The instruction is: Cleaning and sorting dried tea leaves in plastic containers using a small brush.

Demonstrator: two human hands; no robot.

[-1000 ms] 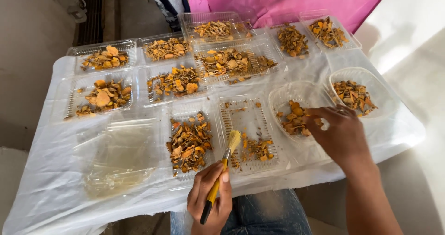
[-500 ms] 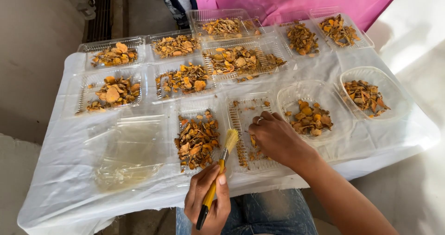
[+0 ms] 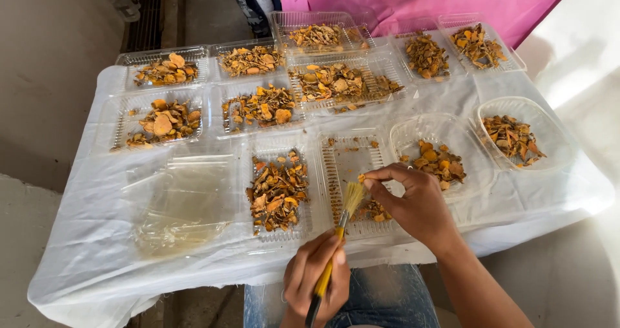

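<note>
L hand (image 3: 314, 277) is gripping a yellow-handled brush (image 3: 336, 234) near bottom edge of frame, fingers wrapped tight round handle; bristles are pointing up-right and touching fingertips of R hand (image 3: 413, 202). R hand is pinching a small orange piece (image 3: 361, 179) betw. thumb and forefinger, rest of fingers curled in. Piece is sitting right at bristle tips, above a clear ribbed tray (image 3: 354, 173). That tray is holding only scattered crumbs plus a small heap under R hand; heap partly hidden, can't tell how much.

Just L of it, a 2nd ribbed tray (image 3: 278, 193) is lying full of dried orange-brown chips. Just R, a rounded clear tub (image 3: 445, 153) w/ a few chunks; further R, well apart, another rounded tub (image 3: 523, 134) w/ chips. L front: a flat clear plastic sheet (image 3: 184, 202), lightly stained, w/ no chips on it.

Back rows: approx. eight more clear trays (image 3: 165, 118) of same dried material, packed side by side, some touching. All are resting on a white plastic table cover (image 3: 97, 250). Pink cloth (image 3: 420, 1) is hanging at far edge. Person's blue jeans (image 3: 387, 299) are showing below table edge.
</note>
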